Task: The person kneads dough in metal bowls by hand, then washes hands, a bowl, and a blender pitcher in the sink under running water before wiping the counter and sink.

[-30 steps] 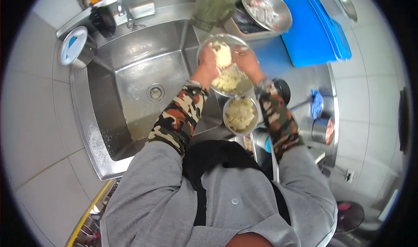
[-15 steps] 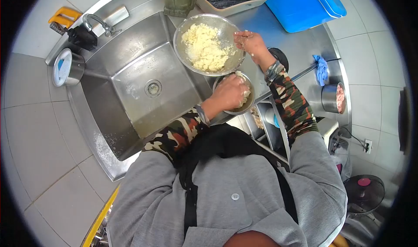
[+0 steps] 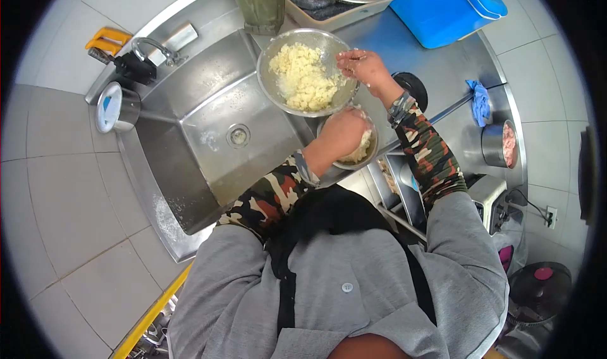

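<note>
A large metal bowl [image 3: 264, 84] holds a crumbly pale-yellow mash [image 3: 306, 77]. My right hand [image 3: 365, 70] is at its right rim, fingers partly bent over the inside and apart from the thumb, bits of mash stuck to them. Nearer my body stands a smaller metal bowl [image 3: 374, 149] with similar pale mash [image 3: 361, 149] in it. My left hand [image 3: 344, 131] is curled over this small bowl, its back towards me and bits of mash near the knuckles. Its fingertips are hidden, and what they grip cannot be made out.
A steel sink [image 3: 215, 112] lies to the left, with a tap [image 3: 155, 48] and lidded pot [image 3: 120, 107]. Behind are a blender jug [image 3: 260, 5], a tray of fish [image 3: 341, 18] and a blue box [image 3: 436, 17]. A pot of pink meat [image 3: 496, 145] stands right.
The view has shifted slightly, moving the scene right and down. My left hand has turned and curled more over the small bowl. My right hand stays at the large bowl's rim.
</note>
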The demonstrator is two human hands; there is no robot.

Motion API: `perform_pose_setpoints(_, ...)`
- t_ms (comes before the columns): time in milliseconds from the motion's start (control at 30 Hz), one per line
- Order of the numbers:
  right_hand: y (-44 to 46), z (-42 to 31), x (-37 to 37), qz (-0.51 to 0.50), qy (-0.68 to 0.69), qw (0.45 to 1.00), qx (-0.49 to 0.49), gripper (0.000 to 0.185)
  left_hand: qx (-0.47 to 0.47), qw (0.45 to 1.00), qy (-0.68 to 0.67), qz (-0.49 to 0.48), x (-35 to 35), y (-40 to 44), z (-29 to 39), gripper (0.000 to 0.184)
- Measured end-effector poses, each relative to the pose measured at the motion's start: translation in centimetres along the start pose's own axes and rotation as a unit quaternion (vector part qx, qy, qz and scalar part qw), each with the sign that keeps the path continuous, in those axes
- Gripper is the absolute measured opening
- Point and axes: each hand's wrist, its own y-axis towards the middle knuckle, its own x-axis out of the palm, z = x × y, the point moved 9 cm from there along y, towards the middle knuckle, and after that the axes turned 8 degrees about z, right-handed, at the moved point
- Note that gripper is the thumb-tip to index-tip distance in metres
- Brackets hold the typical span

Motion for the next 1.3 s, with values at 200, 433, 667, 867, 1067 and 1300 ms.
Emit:
perform_pose_setpoints(200,0.4,-1.5,2.3,-0.085,-0.326,0.934,-0.115,0.039,-0.208,0.889,-0.273,0.303,-8.1,1.7,-14.1,0.022)
perform_pose_setpoints(433,0.3,4.7,8.8,-0.113,-0.653,0.72,-0.207,0.071,-0.117,0.978,0.145,0.093,-3.9,4.4,-20.2,0.05)
perform_pose_setpoints(667,3.7,5.0,8.8,-0.157,-0.564,0.79,-0.182,0.071,-0.137,0.982,-0.117,0.057,-6.7,4.3,-20.2,0.037)
perform_pose_setpoints(867,2.2,4.1,9.7,-0.108,-0.545,0.786,-0.272,0.079,-0.494,0.638,-0.522,0.277,-0.7,-1.5,-22.8,0.036)
perform_pose_setpoints(1067,3.1,2.8,10.3,-0.089,-0.445,0.873,-0.179,0.07,-0.459,0.394,-0.747,0.274,2.2,-0.5,-23.5,0.045)
perform_pose_setpoints(1300,-2.1,-4.3,8.7,0.015,-0.239,0.904,-0.355,0.051,-0.424,0.315,-0.827,0.191,-2.1,0.4,-17.5,0.044)
